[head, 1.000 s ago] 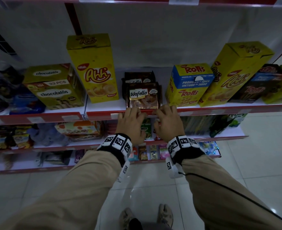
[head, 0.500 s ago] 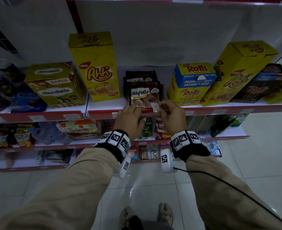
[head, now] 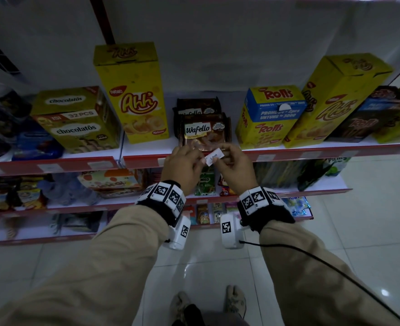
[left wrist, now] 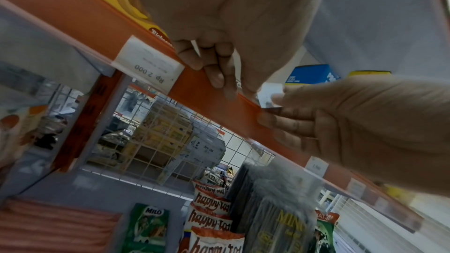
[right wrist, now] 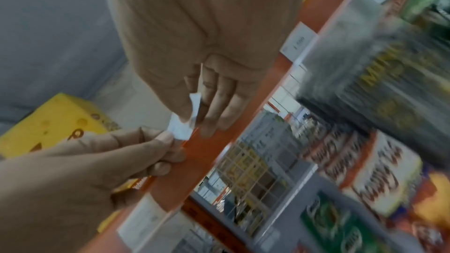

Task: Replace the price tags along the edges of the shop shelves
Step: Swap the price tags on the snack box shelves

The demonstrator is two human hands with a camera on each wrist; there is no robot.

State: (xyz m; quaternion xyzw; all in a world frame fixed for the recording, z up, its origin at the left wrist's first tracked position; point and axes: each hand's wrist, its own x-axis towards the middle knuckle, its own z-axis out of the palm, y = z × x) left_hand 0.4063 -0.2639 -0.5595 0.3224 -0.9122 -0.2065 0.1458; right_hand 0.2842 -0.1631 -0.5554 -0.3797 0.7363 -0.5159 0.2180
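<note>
Having lifted off the shelf edge (head: pixel 147 161), the price tag (head: pixel 214 156) now sits free, pinched at either end by the left hand (head: pixel 182 164) and right hand (head: pixel 235 164), just before the Wafello pack (head: pixel 203 132); removal looks done, a replacement next.

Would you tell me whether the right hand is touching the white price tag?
Touching: the head view shows the right hand pinching one end of the price tag.

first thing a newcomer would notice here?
Probably the small white price tag reading 2.000, pinched between the left hand and right hand at the red shelf edge, just below the Wafello pack. Next, the tall yellow Ahh box left of it.
</note>
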